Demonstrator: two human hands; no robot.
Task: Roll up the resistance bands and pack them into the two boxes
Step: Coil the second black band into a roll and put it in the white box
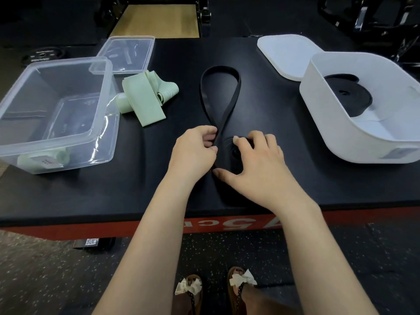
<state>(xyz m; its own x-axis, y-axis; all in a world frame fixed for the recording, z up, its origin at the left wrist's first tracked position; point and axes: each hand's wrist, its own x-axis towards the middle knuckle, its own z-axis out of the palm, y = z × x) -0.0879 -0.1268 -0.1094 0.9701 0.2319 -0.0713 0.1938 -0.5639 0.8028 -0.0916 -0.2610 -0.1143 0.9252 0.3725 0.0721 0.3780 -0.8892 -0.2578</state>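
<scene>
Black rubber tabletop [91, 196] lies under both your hands. Your left hand [193, 151] pinches the flat black loop band [227, 105] where its two strands cross, and your right hand [254, 160] curls over the band's rolled-up near end. The unrolled loop stretches away from your fingers. Left of it sit loose pale green flat bands [145, 96] beside the clear plastic box [106, 110]. Far right, the white plastic box [341, 142] holds a coiled black band [350, 96].
</scene>
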